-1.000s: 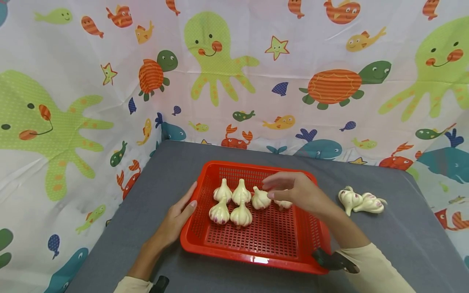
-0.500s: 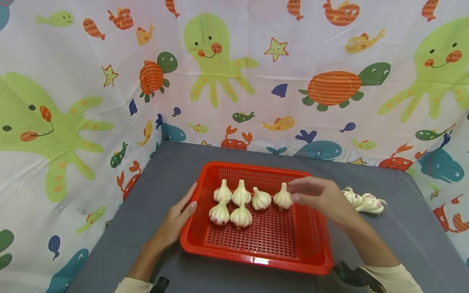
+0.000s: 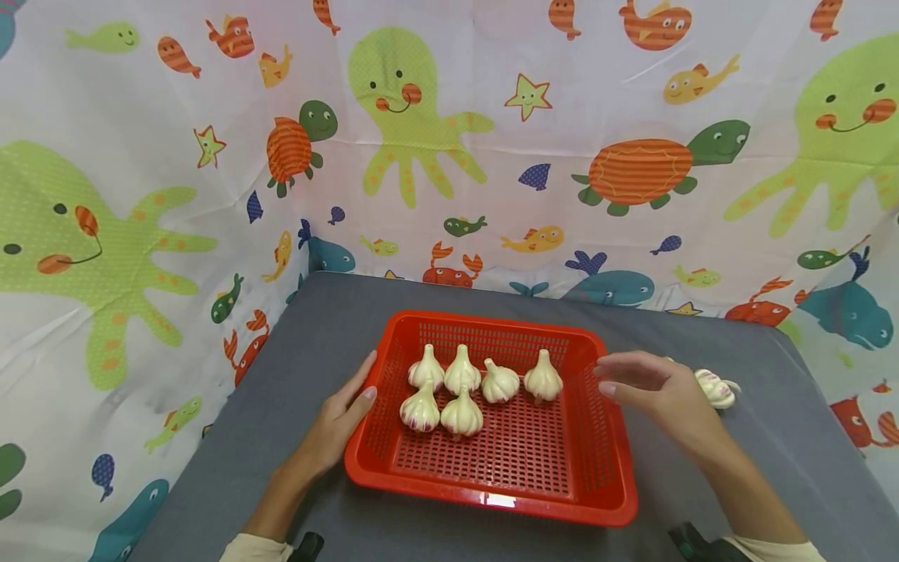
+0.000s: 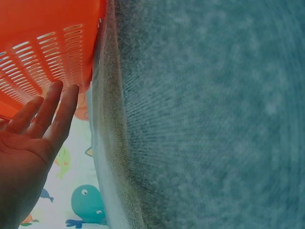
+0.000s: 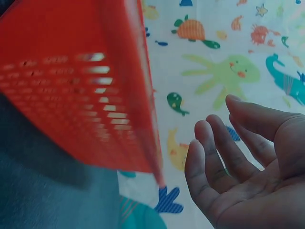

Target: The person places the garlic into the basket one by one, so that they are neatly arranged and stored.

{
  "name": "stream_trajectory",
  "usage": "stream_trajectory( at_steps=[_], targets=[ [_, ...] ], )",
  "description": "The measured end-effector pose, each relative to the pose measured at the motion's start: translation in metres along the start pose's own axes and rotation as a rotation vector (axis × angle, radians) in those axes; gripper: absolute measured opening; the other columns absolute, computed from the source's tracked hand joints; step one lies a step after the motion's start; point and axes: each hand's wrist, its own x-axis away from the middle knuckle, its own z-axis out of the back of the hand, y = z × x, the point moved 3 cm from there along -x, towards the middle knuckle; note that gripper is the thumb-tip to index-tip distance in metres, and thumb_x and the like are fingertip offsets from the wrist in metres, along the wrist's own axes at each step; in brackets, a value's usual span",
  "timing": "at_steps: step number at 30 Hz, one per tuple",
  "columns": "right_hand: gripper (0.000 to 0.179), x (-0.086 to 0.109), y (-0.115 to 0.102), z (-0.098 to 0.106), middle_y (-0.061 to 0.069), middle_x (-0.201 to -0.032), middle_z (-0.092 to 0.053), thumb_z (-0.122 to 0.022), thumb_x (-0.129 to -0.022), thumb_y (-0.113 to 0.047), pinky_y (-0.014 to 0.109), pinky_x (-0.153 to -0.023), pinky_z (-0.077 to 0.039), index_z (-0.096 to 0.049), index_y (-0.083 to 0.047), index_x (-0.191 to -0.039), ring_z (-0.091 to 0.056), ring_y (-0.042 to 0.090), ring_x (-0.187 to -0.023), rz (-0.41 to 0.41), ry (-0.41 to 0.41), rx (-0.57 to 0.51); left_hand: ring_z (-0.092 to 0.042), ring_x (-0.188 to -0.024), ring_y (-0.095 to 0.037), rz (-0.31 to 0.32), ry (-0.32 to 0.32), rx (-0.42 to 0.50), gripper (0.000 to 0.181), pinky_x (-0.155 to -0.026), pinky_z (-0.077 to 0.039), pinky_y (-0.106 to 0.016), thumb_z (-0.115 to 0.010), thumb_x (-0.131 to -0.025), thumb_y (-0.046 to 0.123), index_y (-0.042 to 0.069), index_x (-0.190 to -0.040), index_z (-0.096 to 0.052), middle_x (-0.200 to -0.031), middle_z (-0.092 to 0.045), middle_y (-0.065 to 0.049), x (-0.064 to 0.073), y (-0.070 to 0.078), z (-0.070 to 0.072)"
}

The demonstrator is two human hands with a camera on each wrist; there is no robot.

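A red plastic basket [image 3: 492,500] with slotted walls holds several white garlic bulbs [image 3: 461,415], stems up, in two rows toward its left and back. The most rightward bulb [image 3: 543,378] stands a little apart from the others. My left hand [image 3: 337,421] rests against the basket's left side; in the left wrist view its straight fingers [image 4: 56,109] touch the outer wall. My right hand [image 3: 660,394] hovers by the right rim, holding nothing, its fingers loosely bent in the right wrist view. Behind it a garlic bulb [image 3: 716,389] lies on the table; another is mostly hidden.
A grey cloth covers the table [image 3: 337,312]. A white curtain [image 3: 477,70] printed with sea animals hangs along the back and both sides. The basket's rim stands up around the bulbs.
My right hand has withdrawn rightward from the most rightward bulb, past the basket's right rim, toward the bulbs on the table. My left hand and the basket have stayed in place.
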Motion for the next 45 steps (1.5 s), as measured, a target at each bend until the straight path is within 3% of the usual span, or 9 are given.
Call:
stream_trajectory(
  at_steps=[10, 17, 21, 25, 29, 32, 35, 39, 45],
  targets=[
    [0.040, 0.012, 0.032, 0.021, -0.003, -0.119, -0.076, -0.076, -0.100, -0.026, 0.020, -0.081, -0.059, -0.070, -0.008, -0.135, -0.071, 0.000, -0.101, -0.002, 0.137, 0.111, -0.046, -0.149, -0.022, 0.000, -0.015, 0.011, 0.059, -0.107, -0.048, -0.026, -0.046, -0.115, 0.036, 0.037, -0.169, -0.023, -0.174, -0.027, 0.007, -0.001, 0.000, -0.001],
    [0.042, 0.015, 0.062, 0.037, -0.022, -0.115, -0.072, -0.075, -0.101, -0.026, 0.021, -0.077, -0.060, -0.068, -0.011, -0.139, -0.070, -0.003, -0.101, -0.058, 0.191, 0.090, -0.046, -0.148, -0.020, 0.000, -0.013, 0.020, 0.060, -0.108, -0.047, -0.025, -0.047, -0.115, 0.035, 0.035, -0.170, -0.023, -0.174, -0.028, 0.006, -0.001, 0.001, -0.001],
    [0.046, 0.015, 0.078, 0.045, -0.026, -0.116, -0.071, -0.076, -0.100, -0.024, 0.018, -0.077, -0.059, -0.066, -0.007, -0.141, -0.069, -0.005, -0.101, -0.073, 0.242, 0.082, -0.043, -0.150, -0.019, -0.004, -0.014, 0.019, 0.060, -0.108, -0.045, -0.022, -0.046, -0.115, 0.035, 0.034, -0.170, -0.023, -0.174, -0.027, 0.007, -0.001, 0.001, -0.001],
    [0.051, 0.017, 0.092, 0.054, -0.029, -0.115, -0.065, -0.076, -0.100, -0.027, 0.013, -0.075, -0.055, -0.062, -0.008, -0.145, -0.063, -0.010, -0.100, -0.139, 0.307, 0.119, -0.042, -0.151, -0.020, -0.004, -0.012, 0.018, 0.060, -0.107, -0.045, -0.018, -0.047, -0.115, 0.034, 0.034, -0.170, -0.024, -0.174, -0.027, 0.007, -0.001, 0.000, 0.000],
    [0.054, 0.018, 0.104, 0.063, -0.019, -0.121, -0.062, -0.078, -0.098, -0.028, 0.011, -0.073, -0.051, -0.062, -0.014, -0.147, -0.056, -0.005, -0.104, -0.200, 0.371, 0.154, -0.043, -0.150, -0.020, -0.001, -0.009, 0.011, 0.059, -0.107, -0.045, -0.019, -0.047, -0.115, 0.035, 0.035, -0.170, -0.024, -0.174, -0.028, 0.007, 0.000, 0.000, 0.000],
    [0.059, 0.018, 0.112, 0.069, 0.000, -0.135, -0.059, -0.080, -0.096, -0.029, 0.011, -0.072, -0.047, -0.060, -0.018, -0.150, -0.053, 0.009, -0.113, -0.246, 0.411, 0.172, -0.045, -0.149, -0.020, 0.001, -0.011, 0.011, 0.059, -0.107, -0.046, -0.020, -0.047, -0.115, 0.035, 0.035, -0.170, -0.024, -0.173, -0.029, 0.006, 0.000, 0.000, 0.000],
    [0.066, 0.017, 0.118, 0.074, 0.015, -0.151, -0.046, -0.081, -0.096, -0.033, 0.017, -0.076, -0.042, -0.056, -0.018, -0.155, -0.046, 0.027, -0.126, -0.288, 0.422, 0.207, -0.046, -0.148, -0.020, 0.003, -0.014, 0.017, 0.059, -0.106, -0.046, -0.020, -0.047, -0.115, 0.035, 0.035, -0.170, -0.024, -0.173, -0.029, 0.006, 0.000, 0.001, 0.000],
    [0.072, 0.016, 0.124, 0.078, 0.020, -0.157, -0.039, -0.080, -0.096, -0.036, 0.028, -0.082, -0.036, -0.052, -0.014, -0.158, -0.038, 0.039, -0.134, -0.312, 0.431, 0.254, -0.045, -0.149, -0.021, 0.004, -0.016, 0.020, 0.059, -0.106, -0.046, -0.019, -0.047, -0.115, 0.035, 0.035, -0.170, -0.024, -0.173, -0.029, 0.006, 0.000, 0.001, 0.000],
    [0.071, 0.015, 0.136, 0.083, 0.025, -0.157, -0.040, -0.082, -0.095, -0.023, 0.051, -0.095, -0.035, -0.051, -0.005, -0.156, -0.038, 0.044, -0.136, -0.303, 0.473, 0.283, -0.047, -0.148, -0.022, 0.002, -0.005, 0.016, 0.059, -0.104, -0.047, -0.018, -0.048, -0.114, 0.035, 0.034, -0.169, -0.025, -0.173, -0.030, 0.006, 0.000, 0.002, 0.001]
  ],
)
